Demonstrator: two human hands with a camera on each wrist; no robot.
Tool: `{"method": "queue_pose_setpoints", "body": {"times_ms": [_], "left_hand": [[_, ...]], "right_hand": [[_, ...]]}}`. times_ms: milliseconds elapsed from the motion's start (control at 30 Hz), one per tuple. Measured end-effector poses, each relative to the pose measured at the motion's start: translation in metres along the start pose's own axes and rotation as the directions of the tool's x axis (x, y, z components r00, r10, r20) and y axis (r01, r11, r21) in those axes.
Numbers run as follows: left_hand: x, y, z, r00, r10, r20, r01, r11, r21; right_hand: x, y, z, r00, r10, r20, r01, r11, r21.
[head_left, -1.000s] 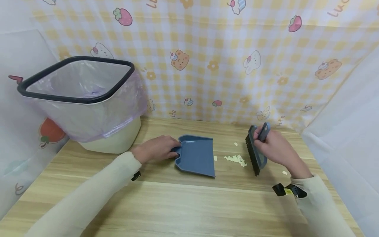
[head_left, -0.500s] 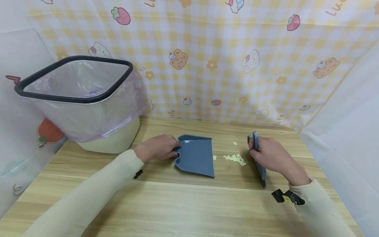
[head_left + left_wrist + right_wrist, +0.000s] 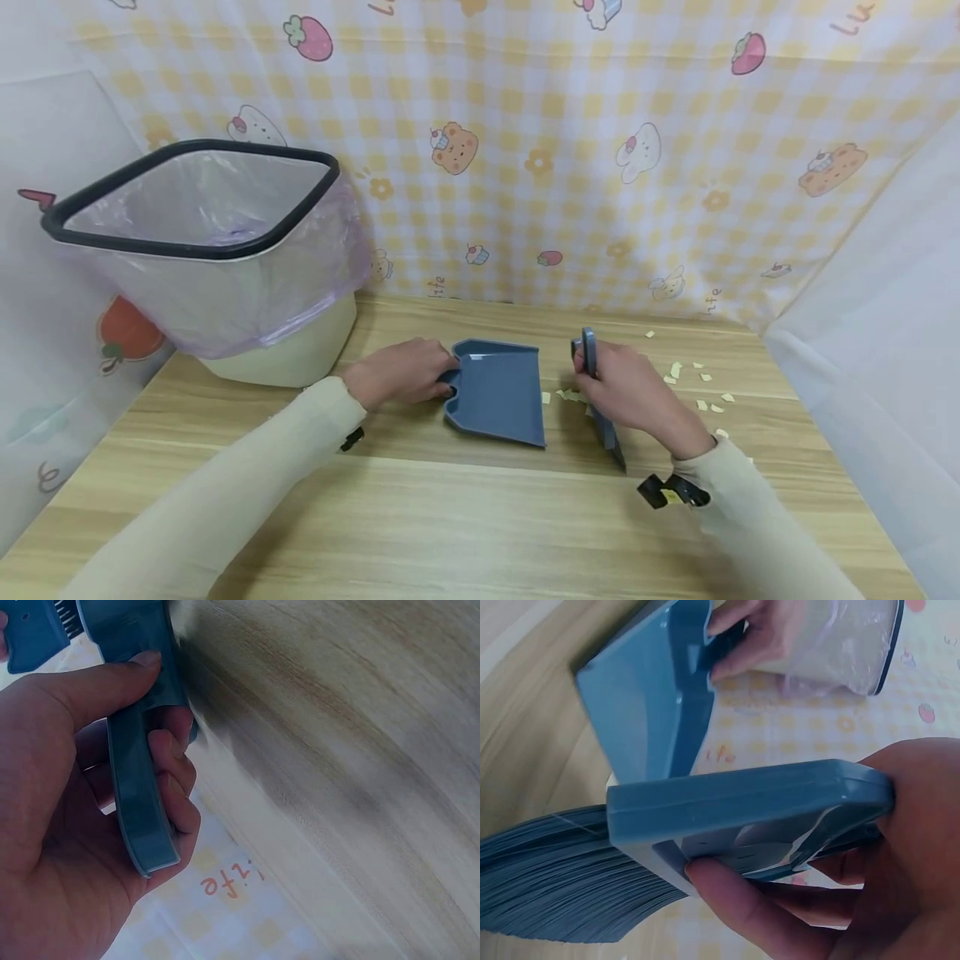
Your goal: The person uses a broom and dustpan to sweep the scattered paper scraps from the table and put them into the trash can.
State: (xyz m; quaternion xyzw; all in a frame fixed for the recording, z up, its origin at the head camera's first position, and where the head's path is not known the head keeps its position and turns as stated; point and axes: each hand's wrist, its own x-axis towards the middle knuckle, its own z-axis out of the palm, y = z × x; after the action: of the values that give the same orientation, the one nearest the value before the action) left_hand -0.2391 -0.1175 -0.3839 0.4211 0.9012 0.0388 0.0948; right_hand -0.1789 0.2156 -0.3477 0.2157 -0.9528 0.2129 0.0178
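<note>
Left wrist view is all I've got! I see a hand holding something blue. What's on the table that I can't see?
Observer: Little pale yellow pieces lie on the table, on both sides of the brush.
Operator: Ooh! Are any scooped up?
Observer: None that I can see: in the head view, the inside of the dustpan looks bare.
Operator: And what's way over on the left?
Observer: A bin stands on the table, farther to the person's left than the left hand.
</note>
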Motion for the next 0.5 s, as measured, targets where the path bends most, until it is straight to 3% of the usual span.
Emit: {"method": "queue_pose_setpoints", "body": {"times_ms": [500], "left_hand": [[0.002, -0.002, 0.002, 1.0, -0.019, 0.01, 0.018, 1.0, 0.002]], "right_hand": [[0.041, -0.033, 0.014, 0.998, -0.068, -0.01, 0.069, 0.991, 0.116]]}}
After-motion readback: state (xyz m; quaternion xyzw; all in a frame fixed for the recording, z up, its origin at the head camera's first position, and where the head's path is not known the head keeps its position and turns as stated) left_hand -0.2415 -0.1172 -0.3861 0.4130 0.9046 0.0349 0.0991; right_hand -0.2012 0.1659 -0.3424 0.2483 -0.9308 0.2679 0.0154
